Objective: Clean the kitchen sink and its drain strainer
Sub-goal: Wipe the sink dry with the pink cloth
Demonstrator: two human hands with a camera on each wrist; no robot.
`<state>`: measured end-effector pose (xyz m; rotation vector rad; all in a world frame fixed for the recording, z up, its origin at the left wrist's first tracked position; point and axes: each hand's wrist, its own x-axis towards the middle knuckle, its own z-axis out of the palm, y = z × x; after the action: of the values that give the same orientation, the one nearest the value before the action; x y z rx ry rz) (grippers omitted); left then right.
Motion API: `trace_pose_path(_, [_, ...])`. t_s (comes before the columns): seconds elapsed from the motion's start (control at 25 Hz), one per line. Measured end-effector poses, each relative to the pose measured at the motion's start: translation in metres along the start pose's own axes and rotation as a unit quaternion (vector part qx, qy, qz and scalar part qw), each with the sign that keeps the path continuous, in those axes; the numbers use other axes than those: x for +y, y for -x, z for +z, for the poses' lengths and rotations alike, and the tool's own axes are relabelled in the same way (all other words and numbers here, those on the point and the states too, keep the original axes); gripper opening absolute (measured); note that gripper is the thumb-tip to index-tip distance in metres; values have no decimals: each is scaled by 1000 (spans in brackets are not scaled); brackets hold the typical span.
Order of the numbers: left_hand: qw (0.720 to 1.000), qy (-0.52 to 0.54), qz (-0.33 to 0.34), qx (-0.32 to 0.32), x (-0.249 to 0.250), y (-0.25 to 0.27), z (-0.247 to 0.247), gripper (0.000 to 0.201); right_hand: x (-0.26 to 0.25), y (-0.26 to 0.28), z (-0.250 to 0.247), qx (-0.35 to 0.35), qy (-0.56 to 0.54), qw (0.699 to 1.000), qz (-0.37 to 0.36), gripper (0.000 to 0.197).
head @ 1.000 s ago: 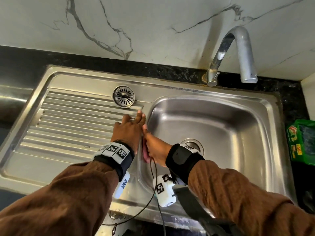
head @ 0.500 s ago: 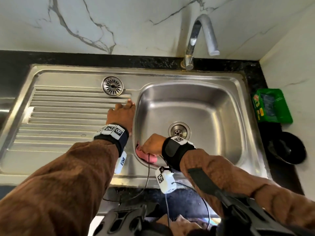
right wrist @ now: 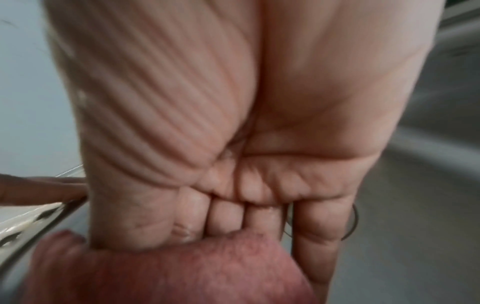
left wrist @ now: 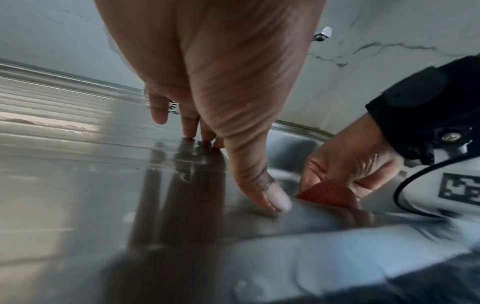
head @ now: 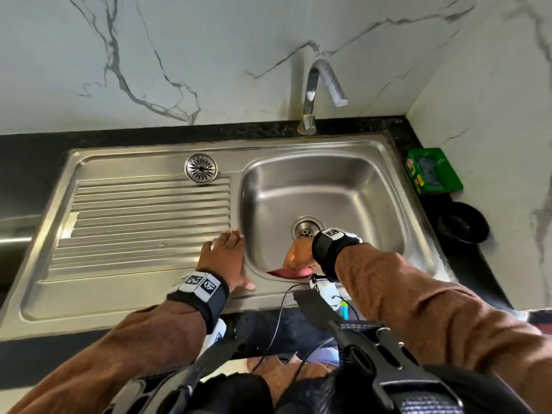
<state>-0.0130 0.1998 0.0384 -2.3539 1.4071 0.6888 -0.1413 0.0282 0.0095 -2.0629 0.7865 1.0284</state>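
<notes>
Right hand [head: 298, 255] low in the sink bowl [head: 352, 186], by the near wall, fingers curled round a pink sponge [head: 291, 272] and pressing it on the steel. Same sponge seen red and ridged in the left wrist view, pinched under the fingers. Left hand [head: 225, 258] flat and loose on the sink rim beside the bowl, fingers straight, thumb [left wrist: 270, 195] down on the metal, holding nothing. Drain strainer [head: 201, 168] out of the bowl, lying up at the far edge of the ribbed draining board [head: 143, 222]. Open drain hole [head: 307, 228] in the bowl floor, just past the right wrist. Bent steel tap [head: 321, 94] standing behind the bowl. Green pack [head: 433, 170] and a round black thing [head: 463, 222] on the dark surface [head: 30, 162] to the right of the sink.
</notes>
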Motion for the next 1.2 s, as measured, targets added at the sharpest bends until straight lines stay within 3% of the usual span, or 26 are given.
trace_pose_path(0.24, [1000, 0, 7, 8, 5, -1, 12, 126, 54, 47, -5, 26, 149, 984, 90, 29])
trace_pose_path(0.4, [999, 30, 15, 13, 3, -9, 18, 130, 107, 51, -11, 62, 156, 967, 191, 53])
trace_pose_path(0.52, [998, 58, 15, 6, 3, -12, 22, 133, 104, 47, 1, 67, 67, 977, 193, 33])
trace_pose_path(0.6, [997, 74, 15, 4, 3, -11, 23, 133, 81, 45, 7, 82, 50, 982, 165, 29])
trace_pose_path(0.72, [997, 79, 19, 9, 3, -10, 24, 132, 49, 30, 19, 64, 103, 988, 95, 43])
trace_pose_path(0.8, [996, 82, 20, 12, 3, -8, 25, 130, 35, 25, 25, 51, 92, 992, 71, 42])
trace_pose_path(0.96, [997, 76, 6, 5, 5, -6, 23, 128, 16, 21, 30, 79, 121, 989, 16, 46])
trace_pose_path(1.04, [998, 64, -5, 7, 7, -6, 22, 126, 4, 26, 38, 93, 105, 989, -49, 42])
trace_pose_path(1.2, [998, 44, -15, 31, 13, 5, 29, 111, 19, 44, 53, 133, 35, 986, -89, 42])
